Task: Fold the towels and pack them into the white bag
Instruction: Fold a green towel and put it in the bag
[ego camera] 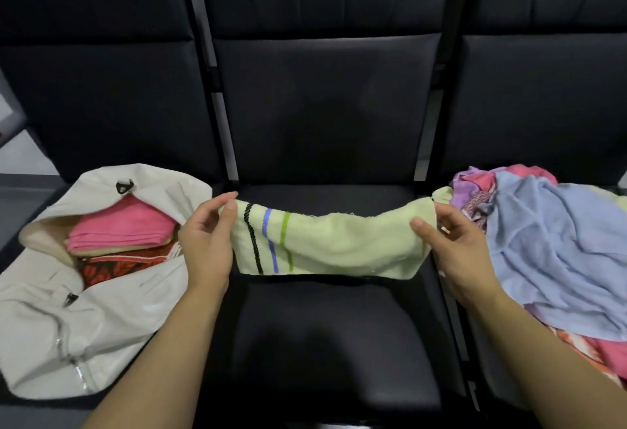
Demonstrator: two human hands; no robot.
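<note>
I am partway through. My left hand [207,242] pinches one short end of the pale green towel [332,245], thumb on the near face by the black, blue and green stripes, fingers behind. My right hand [454,242] pinches the opposite end the same way. The towel hangs stretched between them above the middle seat [325,344], sagging a little in the centre. It looks already doubled lengthwise into a long band, so I judge one fold is made and at least one crosswise fold is left before it can go in.

The white bag [101,320] lies on the seat to my left, its mouth open toward the towel. Inside I see a folded pink towel [122,228] on top, a cream layer just under it, and a red patterned cloth [115,265] beneath that. So several pieces seem to be packed, and there seems to be room above them.

On the seat to my right lies the unfolded pile [543,252]: a light blue towel [549,252] spread over the top, purple and pink cloths behind it, orange and pink ones showing below. That heap is what remains, and I judge it the larger share of the work.
</note>
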